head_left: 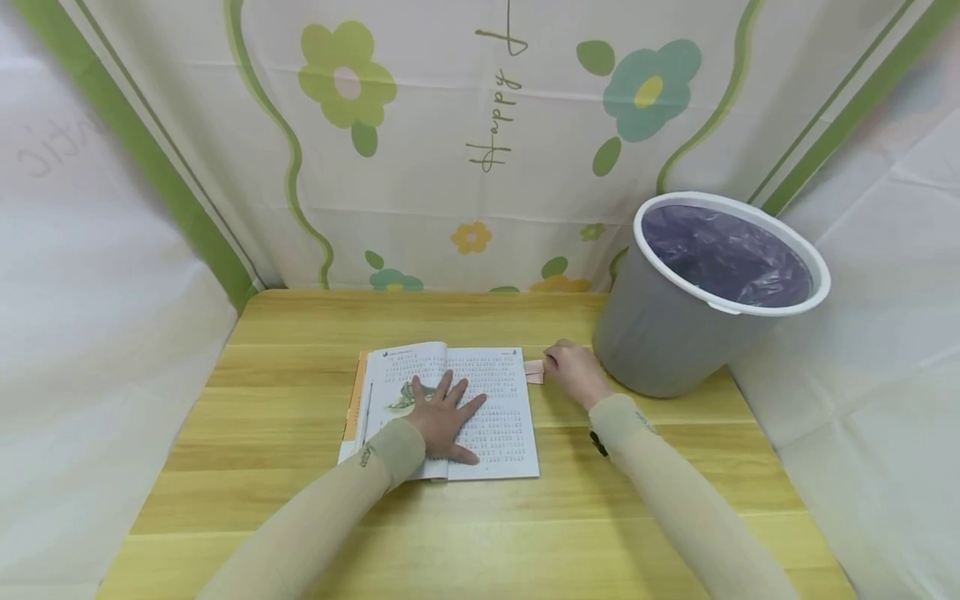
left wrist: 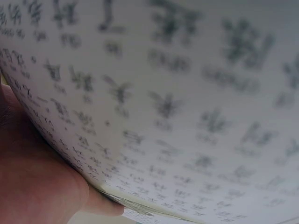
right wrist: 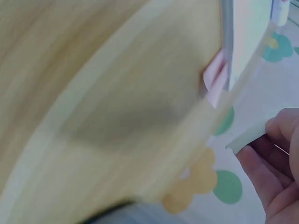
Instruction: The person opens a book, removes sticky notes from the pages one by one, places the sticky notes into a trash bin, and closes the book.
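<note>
An open book (head_left: 498,429) lies on the wooden table, its pages covered in small print with a green leaf picture on the left page. My left hand (head_left: 441,421) rests on it across the middle fold, fingers spread wide. In the left wrist view the printed page (left wrist: 168,107) curves up beside that hand (left wrist: 39,172). From the book's right edge sticks a pink paper tab (head_left: 534,372), creased in the right wrist view. Just right of this tab, my right hand (head_left: 577,373) pinches a small pale slip of paper (right wrist: 251,136) between thumb and finger.
A grey waste bin (head_left: 660,333) with a white rim and a purple liner (head_left: 727,250) stands at the table's back right, close to the right hand. A flowered curtain (head_left: 427,183) hangs behind the wooden table (head_left: 292,417), with white cloth at both sides.
</note>
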A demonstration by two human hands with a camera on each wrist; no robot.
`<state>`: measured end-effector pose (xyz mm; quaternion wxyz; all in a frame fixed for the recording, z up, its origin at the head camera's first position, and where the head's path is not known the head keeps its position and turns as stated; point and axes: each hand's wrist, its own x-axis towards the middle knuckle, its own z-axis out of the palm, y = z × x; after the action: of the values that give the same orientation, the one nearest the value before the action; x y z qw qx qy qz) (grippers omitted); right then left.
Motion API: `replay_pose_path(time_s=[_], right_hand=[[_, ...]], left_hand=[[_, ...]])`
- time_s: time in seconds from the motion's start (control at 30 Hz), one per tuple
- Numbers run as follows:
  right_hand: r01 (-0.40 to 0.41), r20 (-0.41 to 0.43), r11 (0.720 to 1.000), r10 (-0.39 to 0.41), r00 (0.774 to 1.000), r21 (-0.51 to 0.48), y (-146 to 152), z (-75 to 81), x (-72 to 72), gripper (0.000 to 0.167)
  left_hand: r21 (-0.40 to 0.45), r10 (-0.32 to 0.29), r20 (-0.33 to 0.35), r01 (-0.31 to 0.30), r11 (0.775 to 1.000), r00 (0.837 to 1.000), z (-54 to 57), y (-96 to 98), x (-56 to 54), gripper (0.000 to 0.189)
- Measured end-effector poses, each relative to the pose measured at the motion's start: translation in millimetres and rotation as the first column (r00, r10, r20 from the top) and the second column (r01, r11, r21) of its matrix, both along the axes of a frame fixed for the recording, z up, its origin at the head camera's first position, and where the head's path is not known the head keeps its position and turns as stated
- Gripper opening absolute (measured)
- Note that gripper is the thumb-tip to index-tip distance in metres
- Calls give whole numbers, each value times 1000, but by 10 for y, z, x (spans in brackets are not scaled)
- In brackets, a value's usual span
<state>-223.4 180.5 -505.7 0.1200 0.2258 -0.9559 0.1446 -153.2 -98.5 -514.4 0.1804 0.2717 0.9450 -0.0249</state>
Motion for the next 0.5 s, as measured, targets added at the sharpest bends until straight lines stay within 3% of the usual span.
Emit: replay_pose_path(time_s=[0.5], right_hand=[[-36, -164, 999, 31, 986, -31, 225, 307, 334, 11]], left_hand=[[5, -4, -9, 5, 1000, 1000, -44, -22, -9, 109]])
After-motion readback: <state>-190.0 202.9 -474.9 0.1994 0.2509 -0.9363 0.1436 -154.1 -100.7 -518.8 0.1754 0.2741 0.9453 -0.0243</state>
